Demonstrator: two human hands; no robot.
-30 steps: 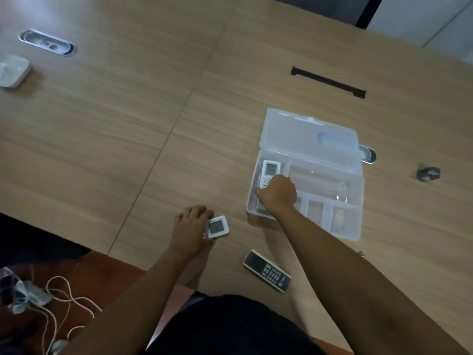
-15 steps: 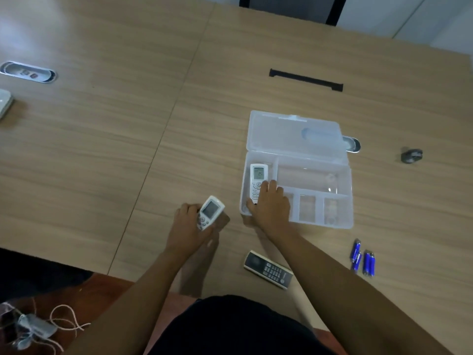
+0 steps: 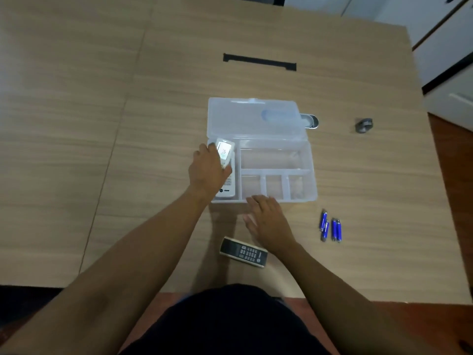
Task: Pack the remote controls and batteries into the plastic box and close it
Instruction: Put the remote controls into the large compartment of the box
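Observation:
A clear plastic box (image 3: 304, 160) lies open on the wooden table, its lid (image 3: 253, 119) folded back. My left hand (image 3: 208, 172) holds a small white remote (image 3: 224, 152) over the box's left compartment, above a longer white remote (image 3: 229, 187) lying in that compartment. My right hand (image 3: 268, 221) hovers flat and empty just in front of the box. A dark remote with white buttons (image 3: 243, 252) lies on the table near my right wrist. Several blue batteries (image 3: 331, 228) lie to the right of that hand.
A black slot (image 3: 259, 62) is set in the table behind the box. A metal cable port (image 3: 311, 121) peeks out behind the lid. A small grey object (image 3: 363, 125) sits at the right. The table's right edge (image 3: 435, 175) borders reddish floor.
My left hand has carried the small white remote from the table up over the box's left compartment. My right hand has left that compartment and drawn back in front of the box.

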